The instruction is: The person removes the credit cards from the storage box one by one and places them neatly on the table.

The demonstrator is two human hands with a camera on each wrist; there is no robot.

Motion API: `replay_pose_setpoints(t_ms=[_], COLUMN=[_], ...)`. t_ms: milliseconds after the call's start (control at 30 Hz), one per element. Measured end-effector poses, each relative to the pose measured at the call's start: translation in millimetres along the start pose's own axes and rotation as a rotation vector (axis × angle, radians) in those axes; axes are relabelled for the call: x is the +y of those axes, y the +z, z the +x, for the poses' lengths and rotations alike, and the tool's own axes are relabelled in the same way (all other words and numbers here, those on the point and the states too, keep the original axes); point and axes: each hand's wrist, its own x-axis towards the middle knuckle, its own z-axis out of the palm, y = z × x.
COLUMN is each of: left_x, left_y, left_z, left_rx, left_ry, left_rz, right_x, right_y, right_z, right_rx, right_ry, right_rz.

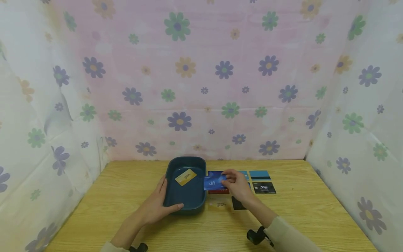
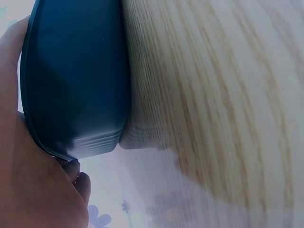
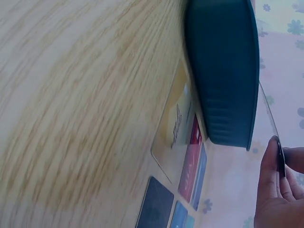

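Note:
A dark teal plastic bin stands on the table, with a gold card lying tilted inside it. My left hand grips the bin's left side, thumb over the front rim; in the left wrist view its fingers curl at the rim. At the bin's right edge, my right hand pinches a blue VIP card between thumb and fingers. That card is raised above the cards on the table, its left end by the rim. In the right wrist view the pinched card shows edge-on.
Right of the bin lie laid-out cards: a red one, a pale gold one, a black one, a black Vip card and a striped blue one. My right hand partly covers others. Flowered cloth encloses the table.

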Motion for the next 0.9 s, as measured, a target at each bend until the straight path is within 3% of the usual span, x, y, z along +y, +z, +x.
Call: replay_pose_setpoints(t_ms=[367, 900], left_x=[0.9, -1.3], left_y=[-1.6, -0.9], left_z=[-0.3, -0.1], left_rx=[-0.004, 0.004], left_ry=[0.002, 0.004], left_rz=[-0.004, 0.003], right_x=[1.1, 24.2], right_y=[-22.5, -65.4], right_z=[-6.1, -17.1], right_rx=[-0.013, -0.038], right_ry=[0.032, 0.018], right_rz=[-0.042, -0.128])
